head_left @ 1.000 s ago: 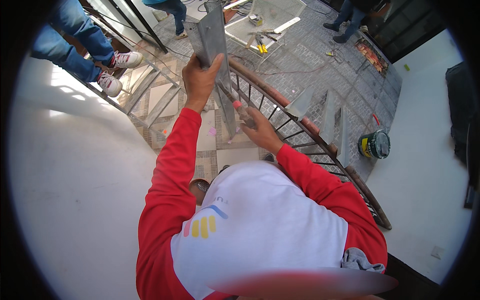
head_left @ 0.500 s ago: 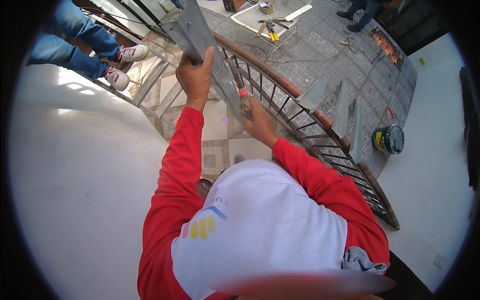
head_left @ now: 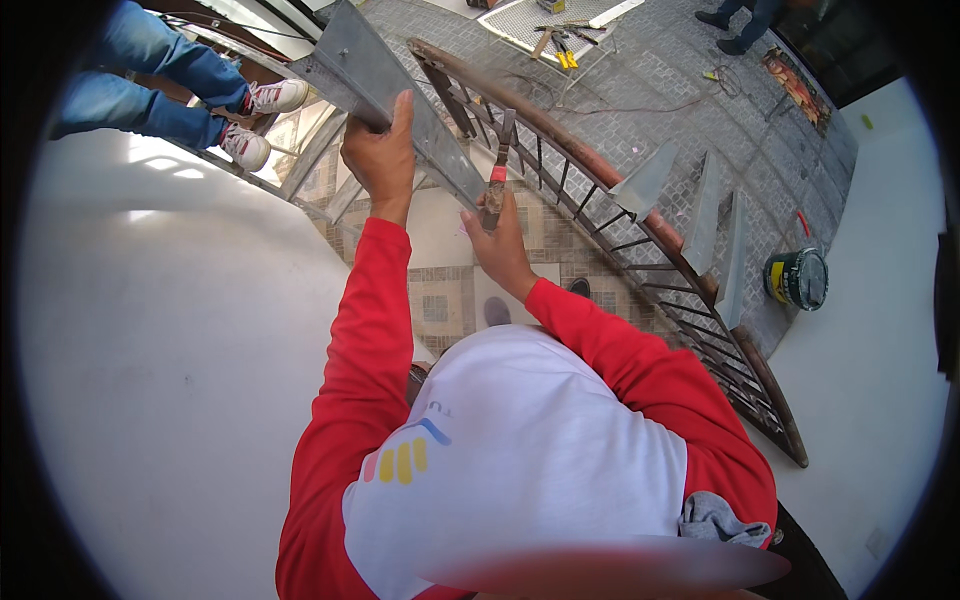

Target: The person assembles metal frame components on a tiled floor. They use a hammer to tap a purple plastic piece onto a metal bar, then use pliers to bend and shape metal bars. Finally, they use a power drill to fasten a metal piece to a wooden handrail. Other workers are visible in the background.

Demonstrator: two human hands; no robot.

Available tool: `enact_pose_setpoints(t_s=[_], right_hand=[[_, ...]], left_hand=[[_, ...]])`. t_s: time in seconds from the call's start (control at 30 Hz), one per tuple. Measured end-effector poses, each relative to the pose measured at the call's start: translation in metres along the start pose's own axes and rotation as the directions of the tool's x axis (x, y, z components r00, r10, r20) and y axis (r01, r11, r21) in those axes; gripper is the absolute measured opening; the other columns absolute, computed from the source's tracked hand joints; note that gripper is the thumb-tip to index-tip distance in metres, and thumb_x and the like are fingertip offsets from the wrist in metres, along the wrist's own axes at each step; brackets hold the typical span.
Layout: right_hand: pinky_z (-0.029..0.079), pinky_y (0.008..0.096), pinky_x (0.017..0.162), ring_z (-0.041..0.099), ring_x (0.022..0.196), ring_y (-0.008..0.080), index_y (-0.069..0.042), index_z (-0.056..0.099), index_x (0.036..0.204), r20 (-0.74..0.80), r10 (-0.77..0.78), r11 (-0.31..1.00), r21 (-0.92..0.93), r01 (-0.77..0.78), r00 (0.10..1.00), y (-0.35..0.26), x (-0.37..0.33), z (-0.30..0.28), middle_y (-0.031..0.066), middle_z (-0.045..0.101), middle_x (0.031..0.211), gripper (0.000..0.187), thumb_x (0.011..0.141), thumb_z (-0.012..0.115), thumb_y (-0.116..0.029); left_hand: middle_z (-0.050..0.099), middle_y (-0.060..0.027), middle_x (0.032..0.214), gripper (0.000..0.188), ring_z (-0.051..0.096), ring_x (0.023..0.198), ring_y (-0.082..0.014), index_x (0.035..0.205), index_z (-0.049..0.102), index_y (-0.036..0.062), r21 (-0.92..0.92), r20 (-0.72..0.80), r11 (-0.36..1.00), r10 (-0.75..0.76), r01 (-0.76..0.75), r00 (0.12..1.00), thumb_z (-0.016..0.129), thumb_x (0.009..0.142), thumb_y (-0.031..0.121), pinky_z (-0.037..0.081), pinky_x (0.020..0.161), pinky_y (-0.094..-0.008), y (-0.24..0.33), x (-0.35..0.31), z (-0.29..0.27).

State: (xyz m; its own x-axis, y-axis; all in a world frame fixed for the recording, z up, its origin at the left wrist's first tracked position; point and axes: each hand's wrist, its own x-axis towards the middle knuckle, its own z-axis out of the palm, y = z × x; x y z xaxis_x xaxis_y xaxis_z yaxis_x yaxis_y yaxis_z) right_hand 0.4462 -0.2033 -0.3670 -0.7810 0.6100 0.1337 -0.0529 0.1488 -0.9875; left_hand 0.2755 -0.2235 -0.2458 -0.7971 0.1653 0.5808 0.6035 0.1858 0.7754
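Note:
My left hand grips a long grey sheet-metal piece with a folded edge. The piece slants from the upper left down toward the middle. My right hand is closed round the worn handle of a hand tool, which has a red band and a narrow metal upper part. The tool points upward, just right of the metal piece's lower end, with a gap between its upper part and the piece. My right thumb is close to that lower end. I cannot make out the tool's exact kind.
A brown metal railing curves down to the right; several grey metal pieces lean along it. Beyond are a mesh table with pliers and a dark bucket. A person's sneakers are at upper left, another's legs upper right.
The tool has come away from the metal piece and now stands more upright, to its right. The metal piece has shifted slightly left. The whole view has turned a little.

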Motion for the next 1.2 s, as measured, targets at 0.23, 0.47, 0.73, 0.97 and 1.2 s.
enact_pose_setpoints(t_s=[0.23,0.47,0.73,0.97,1.2], right_hand=[[0.046,0.0438,0.087,0.056,0.102,0.0396,0.001,0.049,0.119,-0.013,-0.007,1.0,0.016,0.007,1.0,0.002,-0.005,0.008,0.0214,0.052,0.113,0.037,0.092,0.07,-0.013],[0.046,0.0476,0.082,0.054,0.097,0.0422,0.002,0.043,0.134,0.041,-0.075,0.995,-0.061,0.078,0.996,0.01,-0.005,0.021,0.0232,0.047,0.112,0.054,0.09,0.071,-0.013],[0.047,0.0445,0.083,0.056,0.099,0.0395,0.001,0.047,0.134,0.196,-0.176,0.977,-0.083,0.195,0.965,0.03,-0.01,0.006,0.0206,0.048,0.113,0.055,0.089,0.074,-0.014],[0.048,0.0443,0.088,0.059,0.104,0.0377,-0.001,0.047,0.141,0.209,0.254,0.934,-0.305,-0.184,0.944,0.088,-0.076,-0.06,0.0207,0.058,0.111,0.061,0.089,0.075,-0.018],[0.049,0.0432,0.093,0.061,0.108,0.0358,-0.002,0.057,0.129,0.141,0.371,0.855,-0.437,-0.279,0.918,0.083,-0.095,-0.052,0.0214,0.062,0.116,0.051,0.087,0.076,-0.025]], left_hand=[[0.076,-0.0162,0.091,0.036,0.073,0.081,-0.0269,0.098,0.071,-0.0038,0.038,-0.023,0.999,-0.017,0.018,1.0,0.084,0.085,0.027,0.055,0.077,-0.0365,-0.006,0.003,-0.004],[0.075,-0.0167,0.094,0.039,0.073,0.084,-0.0259,0.099,0.069,-0.005,0.062,-0.041,0.998,-0.028,0.03,0.999,0.085,0.084,0.027,0.054,0.08,-0.036,-0.01,0.007,-0.004],[0.073,-0.0138,0.101,0.044,0.068,0.088,-0.0192,0.108,0.066,-0.0058,0.013,0.05,0.995,-0.104,0.103,0.993,0.085,0.086,0.026,0.053,0.083,-0.0333,-0.018,0.008,-0.018],[0.069,-0.0096,0.111,0.035,0.063,0.098,-0.0148,0.115,0.065,-0.0057,-0.098,0.337,0.964,-0.201,0.246,0.92,0.079,0.092,0.018,0.048,0.092,-0.0279,-0.064,0.021,-0.095],[0.07,-0.0092,0.109,0.032,0.063,0.097,-0.0134,0.113,0.066,-0.0067,-0.17,0.273,0.968,-0.136,0.187,0.952,0.077,0.093,0.016,0.049,0.09,-0.0276,-0.089,0.05,-0.13]])
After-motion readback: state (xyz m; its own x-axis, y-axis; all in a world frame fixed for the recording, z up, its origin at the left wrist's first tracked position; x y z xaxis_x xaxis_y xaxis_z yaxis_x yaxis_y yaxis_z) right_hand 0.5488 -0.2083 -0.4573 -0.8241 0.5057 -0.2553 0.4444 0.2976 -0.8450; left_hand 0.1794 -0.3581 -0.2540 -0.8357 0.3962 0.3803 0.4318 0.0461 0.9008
